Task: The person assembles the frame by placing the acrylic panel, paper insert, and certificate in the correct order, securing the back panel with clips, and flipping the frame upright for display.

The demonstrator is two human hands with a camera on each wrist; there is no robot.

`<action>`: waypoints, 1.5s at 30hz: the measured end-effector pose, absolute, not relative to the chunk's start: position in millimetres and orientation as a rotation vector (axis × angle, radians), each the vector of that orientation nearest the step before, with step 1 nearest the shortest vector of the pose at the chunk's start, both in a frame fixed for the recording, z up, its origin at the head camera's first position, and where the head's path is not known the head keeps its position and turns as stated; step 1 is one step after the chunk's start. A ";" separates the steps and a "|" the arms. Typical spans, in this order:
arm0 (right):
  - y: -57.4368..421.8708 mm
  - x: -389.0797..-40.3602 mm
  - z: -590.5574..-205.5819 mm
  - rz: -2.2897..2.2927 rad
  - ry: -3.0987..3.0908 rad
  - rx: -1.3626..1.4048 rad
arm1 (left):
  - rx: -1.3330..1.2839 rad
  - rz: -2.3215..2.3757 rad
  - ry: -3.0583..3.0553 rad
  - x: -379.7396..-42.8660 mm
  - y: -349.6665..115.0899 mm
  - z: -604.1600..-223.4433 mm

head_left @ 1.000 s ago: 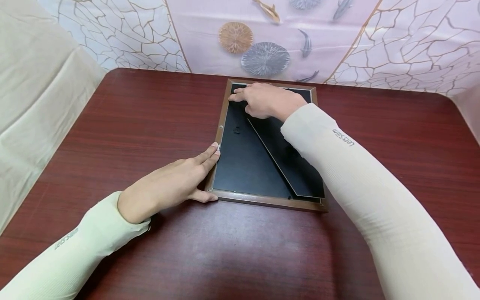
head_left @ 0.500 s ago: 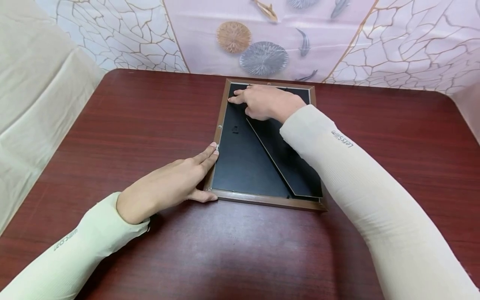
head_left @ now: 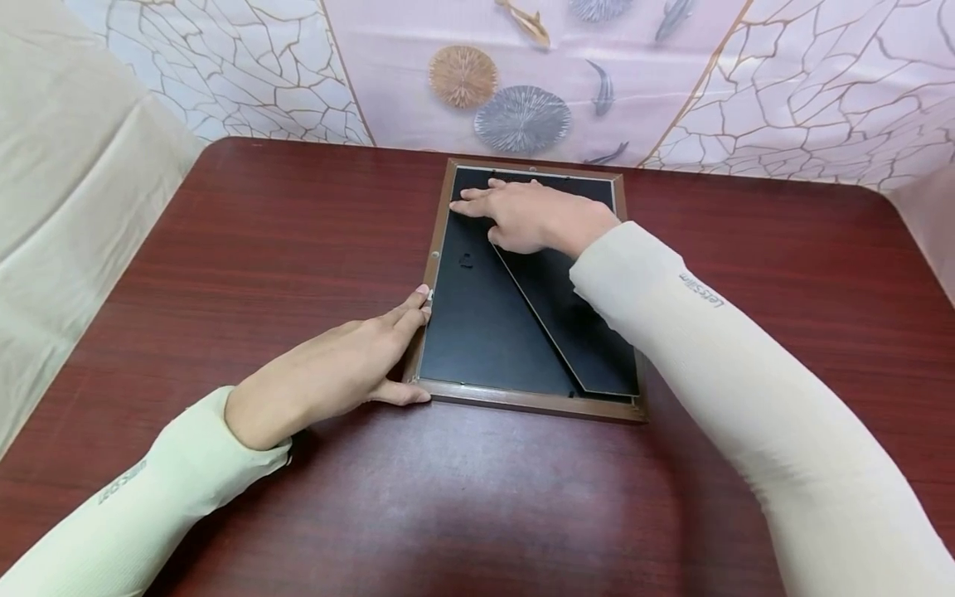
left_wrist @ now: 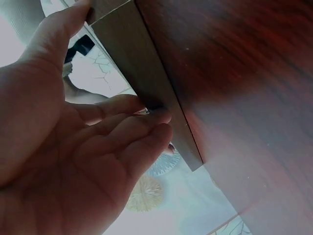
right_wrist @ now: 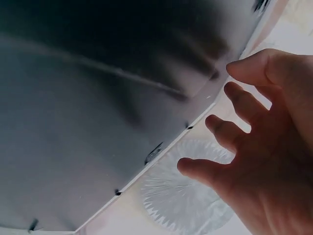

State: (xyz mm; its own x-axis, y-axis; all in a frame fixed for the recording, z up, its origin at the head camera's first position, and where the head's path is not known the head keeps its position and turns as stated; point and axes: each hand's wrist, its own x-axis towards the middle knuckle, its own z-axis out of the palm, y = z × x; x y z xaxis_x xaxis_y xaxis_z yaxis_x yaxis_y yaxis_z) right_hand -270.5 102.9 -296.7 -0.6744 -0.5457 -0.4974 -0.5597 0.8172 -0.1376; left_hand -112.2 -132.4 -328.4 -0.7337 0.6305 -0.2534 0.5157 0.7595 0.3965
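Note:
A wooden picture frame lies face down, its black backing board upward. A black easel leg slants across that board. Along the frame's left side rest the nearly straight fingertips of my left hand, with the thumb at the near left corner. In the left wrist view those fingertips meet the brown frame side. My right hand, fingers spread, is over the board's far part and hides the top of the leg. The right wrist view shows this hand with nothing between its fingers.
A dark red wooden table carries the frame near its far edge. Behind stands a patterned backdrop, and pale cloth hangs at the left. Small dark tabs line the board's edge, and a black hanger sits on the board.
My right hand has shifted slightly toward me, and its fingers are more spread. The left hand stays at the frame's side. Frame and leg look the same.

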 end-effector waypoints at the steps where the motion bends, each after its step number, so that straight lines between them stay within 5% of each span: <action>1: 102.7 -266.5 -296.6 0.024 2.466 -0.842 | 0.878 0.431 2.585 -112.3 -132.8 -328.6; 14: 100.0 -203.5 -295.5 -0.205 2.397 -1.216 | 0.974 0.489 2.650 -116.8 -137.7 -332.5; 45: 91.8 -203.8 -298.1 -0.231 2.393 -1.201 | 1.006 0.587 2.716 -113.2 -141.6 -337.0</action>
State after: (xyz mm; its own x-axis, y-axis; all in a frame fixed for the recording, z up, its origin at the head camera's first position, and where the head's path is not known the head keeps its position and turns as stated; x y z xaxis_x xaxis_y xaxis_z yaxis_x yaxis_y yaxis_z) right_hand -203.8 91.8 -298.1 -0.5193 -0.7932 -0.3181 -0.7177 0.6069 -0.3416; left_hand -113.2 -141.6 -337.0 -0.7529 0.6572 -0.0362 0.5837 0.6921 0.4247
